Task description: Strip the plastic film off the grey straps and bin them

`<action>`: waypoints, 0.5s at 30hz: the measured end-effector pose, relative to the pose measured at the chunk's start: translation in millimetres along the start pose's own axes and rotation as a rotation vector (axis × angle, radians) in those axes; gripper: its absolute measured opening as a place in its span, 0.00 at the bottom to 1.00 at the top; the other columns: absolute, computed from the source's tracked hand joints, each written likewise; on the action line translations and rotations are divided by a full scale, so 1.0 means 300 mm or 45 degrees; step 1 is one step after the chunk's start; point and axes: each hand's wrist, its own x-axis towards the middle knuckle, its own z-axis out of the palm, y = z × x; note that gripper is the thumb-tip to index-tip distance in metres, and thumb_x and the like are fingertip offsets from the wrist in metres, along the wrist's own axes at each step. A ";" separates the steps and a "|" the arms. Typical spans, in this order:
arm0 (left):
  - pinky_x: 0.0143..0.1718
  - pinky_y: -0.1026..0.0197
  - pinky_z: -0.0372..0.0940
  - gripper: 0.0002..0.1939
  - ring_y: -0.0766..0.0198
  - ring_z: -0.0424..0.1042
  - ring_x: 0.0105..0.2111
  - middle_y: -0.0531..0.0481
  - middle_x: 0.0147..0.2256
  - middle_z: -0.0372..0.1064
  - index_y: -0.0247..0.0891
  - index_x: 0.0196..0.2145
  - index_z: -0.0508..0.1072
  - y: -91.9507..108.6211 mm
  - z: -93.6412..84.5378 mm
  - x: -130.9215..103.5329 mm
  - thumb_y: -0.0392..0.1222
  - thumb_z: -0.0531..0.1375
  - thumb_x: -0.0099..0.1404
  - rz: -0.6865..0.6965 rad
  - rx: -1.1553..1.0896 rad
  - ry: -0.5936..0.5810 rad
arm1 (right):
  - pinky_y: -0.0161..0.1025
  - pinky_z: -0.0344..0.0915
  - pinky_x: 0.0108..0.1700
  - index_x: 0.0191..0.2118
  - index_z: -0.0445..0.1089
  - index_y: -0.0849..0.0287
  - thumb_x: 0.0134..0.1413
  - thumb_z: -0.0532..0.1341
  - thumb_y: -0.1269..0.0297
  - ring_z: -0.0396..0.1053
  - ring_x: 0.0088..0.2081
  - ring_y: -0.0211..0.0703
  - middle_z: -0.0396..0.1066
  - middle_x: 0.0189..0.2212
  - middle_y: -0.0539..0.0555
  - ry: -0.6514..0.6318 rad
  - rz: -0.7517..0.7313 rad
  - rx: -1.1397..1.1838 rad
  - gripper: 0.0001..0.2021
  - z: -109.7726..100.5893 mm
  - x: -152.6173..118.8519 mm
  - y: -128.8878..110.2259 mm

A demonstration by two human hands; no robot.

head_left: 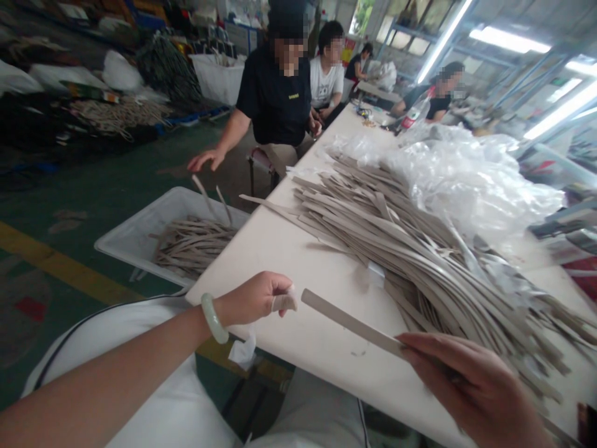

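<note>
My right hand (471,379), at the lower right, pinches a flat grey-beige strip (349,320) between thumb and fingers. The strip's rounded free end points left, toward my left hand (273,295). That hand is closed just above the table's near edge, its thumb wrapped in pale tape and a green bangle (214,318) on the wrist. A small gap separates its fingertips from the strip; whether they pinch anything small is hidden. Beyond the right hand, a large bundle of similar strips (387,230) lies across the table. A scrap of white paper (242,351) hangs by the table edge below my left wrist.
Left of the white table (261,255), a white bin (125,239) on the floor holds many strips. A seated co-worker (280,93) stretches a hand above it. Crumpled clear plastic (466,168) and a bottle (415,113) lie farther back. Other people sit along the table.
</note>
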 end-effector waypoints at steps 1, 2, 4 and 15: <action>0.19 0.67 0.45 0.27 0.71 0.52 0.19 0.56 0.18 0.54 0.33 0.23 0.68 0.001 0.001 0.001 0.63 0.57 0.58 -0.005 -0.005 -0.009 | 0.30 0.70 0.26 0.38 0.75 0.51 0.52 0.63 0.66 0.75 0.26 0.42 0.77 0.28 0.54 -0.012 -0.002 -0.008 0.07 0.001 0.000 0.003; 0.19 0.67 0.45 0.27 0.71 0.52 0.19 0.56 0.18 0.54 0.33 0.23 0.68 0.003 0.003 0.002 0.63 0.57 0.58 -0.008 -0.011 -0.019 | 0.30 0.71 0.27 0.39 0.75 0.50 0.53 0.62 0.66 0.75 0.26 0.42 0.77 0.29 0.54 -0.029 0.001 -0.014 0.08 0.002 -0.002 0.007; 0.20 0.68 0.46 0.26 0.71 0.52 0.19 0.55 0.19 0.56 0.32 0.23 0.68 0.007 0.006 0.004 0.62 0.57 0.58 -0.013 -0.016 -0.034 | 0.30 0.71 0.29 0.40 0.74 0.49 0.53 0.62 0.66 0.75 0.28 0.42 0.77 0.30 0.54 -0.063 0.007 -0.023 0.08 0.006 -0.007 0.014; 0.22 0.67 0.51 0.18 0.69 0.57 0.21 0.53 0.19 0.61 0.33 0.27 0.75 0.006 0.018 -0.007 0.52 0.57 0.62 0.010 0.062 -0.263 | 0.31 0.67 0.27 0.39 0.75 0.54 0.57 0.58 0.66 0.72 0.26 0.40 0.76 0.29 0.55 -0.455 0.072 0.064 0.08 0.003 0.031 0.064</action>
